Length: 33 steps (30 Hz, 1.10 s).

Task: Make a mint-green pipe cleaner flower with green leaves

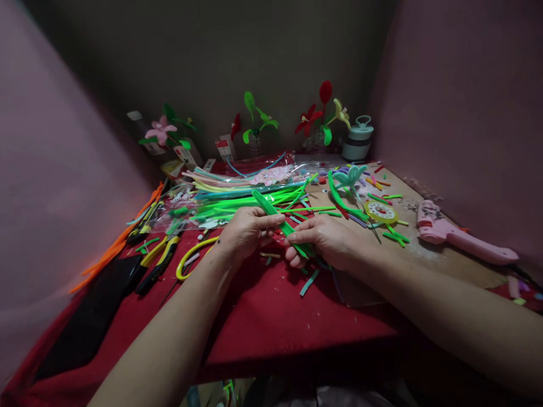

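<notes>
Green fuzzy leaf-shaped piece, held between your two hands, slants over the near right edge of the green stem pile, upper end away from you, lower end toward you. Your left hand is narrow, thumb and fingers pinching the piece around its middle. Your right hand is narrow too, pinching it near the lower end. Pile is the landmark from here.

Near side of the pile: yellow loop handle, partly behind your left forearm, and small cut bits on the red cloth. Left and nearer: yellow-and-black pliers, then a black flat item. Left of the pile: long orange stems.

Right of the pile: brown cardboard, with a curved green piece, teal fuzzy flower, yellow-rimmed round dial and scattered short bits. Further right: pink handled tool, lying on the cardboard.

Just beyond the pile: pale and yellow stems in clear plastic. Well beyond it, along the wall: pink flower to the left, green leaves about straight behind, red flower and yellow flower to the right, then a pale blue lidded container. Labels are too small to read.
</notes>
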Each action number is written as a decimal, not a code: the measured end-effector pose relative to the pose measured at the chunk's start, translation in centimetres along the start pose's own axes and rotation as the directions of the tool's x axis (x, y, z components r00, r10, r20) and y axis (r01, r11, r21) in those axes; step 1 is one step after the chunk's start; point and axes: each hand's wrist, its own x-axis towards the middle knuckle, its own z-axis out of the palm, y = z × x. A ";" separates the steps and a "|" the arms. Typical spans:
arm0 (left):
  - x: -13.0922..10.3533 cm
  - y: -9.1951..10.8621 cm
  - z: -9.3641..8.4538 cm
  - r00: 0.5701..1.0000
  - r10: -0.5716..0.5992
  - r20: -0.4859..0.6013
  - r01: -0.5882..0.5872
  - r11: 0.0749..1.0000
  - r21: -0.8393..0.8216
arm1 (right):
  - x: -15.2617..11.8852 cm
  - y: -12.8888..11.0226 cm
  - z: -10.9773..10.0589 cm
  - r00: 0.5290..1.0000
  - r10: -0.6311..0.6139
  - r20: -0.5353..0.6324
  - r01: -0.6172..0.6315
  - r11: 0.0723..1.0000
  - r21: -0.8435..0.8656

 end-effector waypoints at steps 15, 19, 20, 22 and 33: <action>-1.1 0.8 -0.7 0.541 0.485 0.687 -0.728 -0.138 0.672 | 0.2 -0.5 -0.8 0.999 0.018 0.049 -0.006 0.970 -0.243; -1.2 0.8 -0.5 0.545 0.438 0.715 -0.739 -0.153 0.657 | 0.3 -0.4 -1.2 0.996 0.030 0.085 -0.009 0.970 -0.244; -1.3 0.9 -0.5 0.542 0.428 0.723 -0.743 -0.159 0.650 | 0.3 -0.4 -1.3 0.994 0.039 0.103 -0.012 0.969 -0.246; -1.5 1.0 -0.5 0.536 0.408 0.739 -0.750 -0.172 0.639 | 0.3 -0.4 -1.5 0.989 0.058 0.134 -0.022 0.966 -0.258; -1.4 0.5 -0.3 0.522 0.358 0.774 -0.761 -0.214 0.613 | 0.5 -0.6 -1.8 0.978 0.097 0.183 -0.045 0.962 -0.270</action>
